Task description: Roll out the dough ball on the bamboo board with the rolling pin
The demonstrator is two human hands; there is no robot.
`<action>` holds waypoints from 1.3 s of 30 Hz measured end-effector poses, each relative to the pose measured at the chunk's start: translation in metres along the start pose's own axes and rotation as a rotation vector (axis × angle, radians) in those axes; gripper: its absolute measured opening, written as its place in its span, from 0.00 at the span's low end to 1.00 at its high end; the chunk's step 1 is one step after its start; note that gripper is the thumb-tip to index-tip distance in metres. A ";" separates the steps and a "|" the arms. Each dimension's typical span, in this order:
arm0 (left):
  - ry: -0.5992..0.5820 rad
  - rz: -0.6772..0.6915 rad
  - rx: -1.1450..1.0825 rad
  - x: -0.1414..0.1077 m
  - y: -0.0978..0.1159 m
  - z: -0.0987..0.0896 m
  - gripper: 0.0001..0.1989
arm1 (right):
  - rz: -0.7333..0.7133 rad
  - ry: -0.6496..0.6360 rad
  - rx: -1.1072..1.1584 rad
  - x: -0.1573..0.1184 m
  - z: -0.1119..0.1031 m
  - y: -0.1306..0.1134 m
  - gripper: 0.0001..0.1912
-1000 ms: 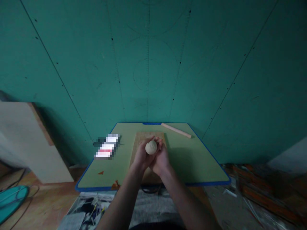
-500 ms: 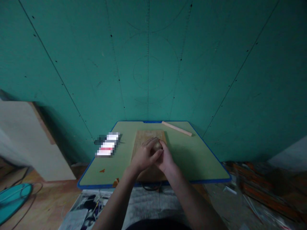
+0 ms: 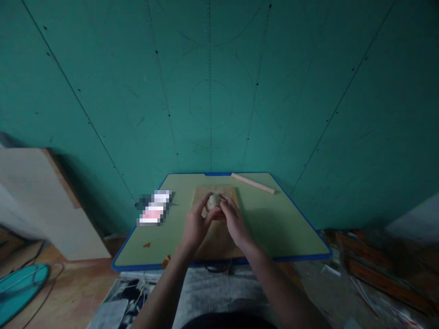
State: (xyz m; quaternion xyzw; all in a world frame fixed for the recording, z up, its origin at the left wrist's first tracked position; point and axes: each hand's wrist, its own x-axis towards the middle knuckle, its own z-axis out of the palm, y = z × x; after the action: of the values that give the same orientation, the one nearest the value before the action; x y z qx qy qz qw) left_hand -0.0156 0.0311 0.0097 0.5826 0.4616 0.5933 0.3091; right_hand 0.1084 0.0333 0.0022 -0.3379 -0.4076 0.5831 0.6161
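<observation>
A pale, rounded ball of dough or clay (image 3: pixel 214 202) is between my two hands, above the wooden board (image 3: pixel 216 242). My left hand (image 3: pixel 198 224) curves round its left side, with the fingers behind it and the thumb at the near side. From the right, my right hand (image 3: pixel 234 220) presses its bent fingers against the ball. The top of the ball shows; its underside is hidden by the thumbs and fingers.
A light wooden rolling pin (image 3: pixel 254 183) lies at the back right of the blue-edged table (image 3: pixel 284 228). A pixelated object (image 3: pixel 154 209) sits at the left edge. Small orange-brown scraps (image 3: pixel 147 245) lie at the front left. A green wall (image 3: pixel 212 91) rises behind.
My hands have parted from a cupped, overlapping hold to gripping the ball from both sides, shifting slightly left. More of the ball's surface now shows.
</observation>
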 end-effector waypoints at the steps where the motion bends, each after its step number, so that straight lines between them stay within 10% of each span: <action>1: 0.016 -0.014 -0.045 0.000 0.001 0.000 0.23 | -0.104 -0.022 -0.132 -0.002 -0.003 0.000 0.14; 6: -0.040 -0.103 -0.304 -0.004 0.004 0.000 0.23 | -0.495 -0.093 -0.581 -0.007 -0.011 -0.006 0.20; 39: -0.028 -0.398 -0.632 -0.021 0.011 0.006 0.20 | -0.955 -0.085 -0.939 -0.017 -0.010 -0.006 0.13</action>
State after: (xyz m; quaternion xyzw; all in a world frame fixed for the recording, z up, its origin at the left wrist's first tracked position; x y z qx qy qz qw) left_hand -0.0051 0.0088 0.0107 0.3651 0.3555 0.6268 0.5893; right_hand 0.1200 0.0164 0.0013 -0.3293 -0.7467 0.0199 0.5775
